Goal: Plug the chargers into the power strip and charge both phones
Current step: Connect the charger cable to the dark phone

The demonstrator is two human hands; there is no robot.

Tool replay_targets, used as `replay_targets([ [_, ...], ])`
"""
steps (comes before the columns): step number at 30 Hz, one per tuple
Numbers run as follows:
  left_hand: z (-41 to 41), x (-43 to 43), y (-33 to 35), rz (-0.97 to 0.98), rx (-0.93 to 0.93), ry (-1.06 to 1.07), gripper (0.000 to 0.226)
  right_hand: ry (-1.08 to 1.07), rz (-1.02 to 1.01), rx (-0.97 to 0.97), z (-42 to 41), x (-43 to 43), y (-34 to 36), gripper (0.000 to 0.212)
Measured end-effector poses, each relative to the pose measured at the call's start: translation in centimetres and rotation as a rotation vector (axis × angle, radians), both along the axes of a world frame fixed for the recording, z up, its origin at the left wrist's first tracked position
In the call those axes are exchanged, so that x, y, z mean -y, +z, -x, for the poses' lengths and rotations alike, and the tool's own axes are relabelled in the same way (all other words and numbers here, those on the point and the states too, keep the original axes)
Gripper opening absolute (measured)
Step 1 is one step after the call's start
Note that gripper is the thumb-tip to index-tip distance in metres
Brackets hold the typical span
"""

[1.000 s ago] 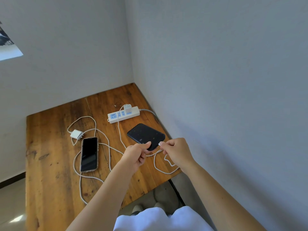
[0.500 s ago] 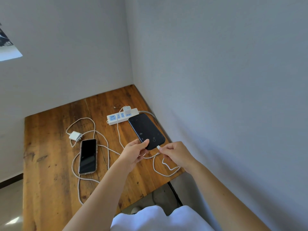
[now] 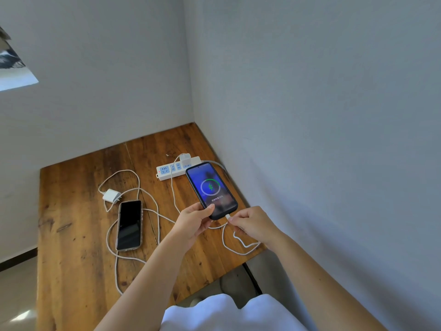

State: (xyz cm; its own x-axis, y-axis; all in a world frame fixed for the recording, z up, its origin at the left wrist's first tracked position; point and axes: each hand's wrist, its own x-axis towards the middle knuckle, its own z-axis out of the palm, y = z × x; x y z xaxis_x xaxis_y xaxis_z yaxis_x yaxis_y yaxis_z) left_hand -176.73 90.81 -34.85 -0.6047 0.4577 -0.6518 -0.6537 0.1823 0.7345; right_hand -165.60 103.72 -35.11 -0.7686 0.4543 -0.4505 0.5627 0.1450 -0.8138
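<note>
My left hand (image 3: 194, 222) grips the lower edge of a dark-cased phone (image 3: 211, 189), tilted up above the table, its screen lit with a green charging ring. My right hand (image 3: 250, 223) pinches the white cable plug (image 3: 228, 216) at the phone's bottom port. That cable runs to a white charger (image 3: 185, 159) seated in the white power strip (image 3: 177, 168). A second phone (image 3: 129, 225) lies flat with a dark screen at the left. Beside it a second white charger (image 3: 111, 195) lies loose on the wood, its cable (image 3: 156, 212) looping around that phone.
The wooden table (image 3: 71, 235) sits in a corner, with walls close behind and to the right. The strip's left sockets stand bare. Cable loops (image 3: 236, 247) lie near the table's front right edge. My white clothing (image 3: 214, 314) shows at the bottom.
The dark-cased phone was lifted and tilted up by my left hand, my right hand brought the plug to its port, and its screen has lit with a charging ring.
</note>
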Motion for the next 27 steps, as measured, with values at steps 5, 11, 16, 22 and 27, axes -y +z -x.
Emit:
replay_targets([
  [5, 0.07, 0.0, 0.13, -0.008, -0.018, -0.016, 0.017, -0.001, 0.01, -0.006, -0.04, 0.0, 0.11, 0.02],
  [11, 0.28, 0.27, 0.09, -0.006, -0.016, -0.016, 0.026, -0.007, 0.018, -0.008, 0.15, 0.39, 0.02, 0.019],
  [16, 0.18, 0.41, -0.21, -0.005, -0.019, -0.035, 0.025, -0.007, 0.03, -0.005, 0.01, 0.3, -0.14, 0.019],
  [22, 0.1, 0.56, -0.43, 0.004, -0.019, -0.028, 0.027, 0.004, 0.043, 0.001, -0.16, 0.42, -0.37, 0.019],
  [27, -0.15, 0.65, -0.63, 0.01, -0.014, -0.018, 0.025, 0.015, 0.055, 0.014, -0.19, 0.55, -0.75, 0.02],
])
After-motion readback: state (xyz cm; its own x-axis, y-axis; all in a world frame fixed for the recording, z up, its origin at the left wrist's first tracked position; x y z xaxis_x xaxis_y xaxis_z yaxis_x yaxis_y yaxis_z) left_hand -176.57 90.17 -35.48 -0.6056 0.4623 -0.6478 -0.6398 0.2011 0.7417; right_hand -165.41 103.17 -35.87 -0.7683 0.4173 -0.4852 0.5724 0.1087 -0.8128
